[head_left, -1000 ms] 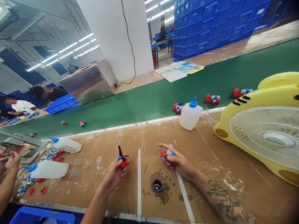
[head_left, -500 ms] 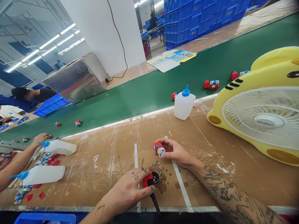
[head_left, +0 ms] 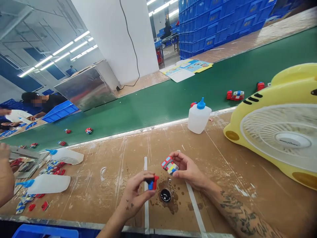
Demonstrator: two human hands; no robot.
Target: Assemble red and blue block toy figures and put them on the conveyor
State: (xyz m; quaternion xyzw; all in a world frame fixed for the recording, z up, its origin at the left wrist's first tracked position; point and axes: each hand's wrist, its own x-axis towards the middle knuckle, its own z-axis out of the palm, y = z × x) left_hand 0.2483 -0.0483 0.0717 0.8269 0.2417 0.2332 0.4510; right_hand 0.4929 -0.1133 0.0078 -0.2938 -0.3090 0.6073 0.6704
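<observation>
R hand [head_left: 189,170] has thumb & fingers clamped on the right end of a red-white-blue toy truck [head_left: 170,167], red cab w/ pale-blue windows facing away from the palm; L hand [head_left: 135,191] pinches a red-and-blue toy part [head_left: 154,183], thumb below, fingers above, dark section partly hidden; both pcs are up over the brown bench top [head_left: 89,198], near each other but not touching, close to a small round well of dark liquid [head_left: 165,195] w/ splashes about it; L tape strip [head_left: 147,208] runs just beside the well.

Handling, my guess: both light, stiff hard plastic, not v. fragile; could turn slippery if fingers get wet; best held by flat sides, i.e. truck at the end opp. the cab, smaller pc by its edges; can't tell exact fingertip contact on the L.
</observation>
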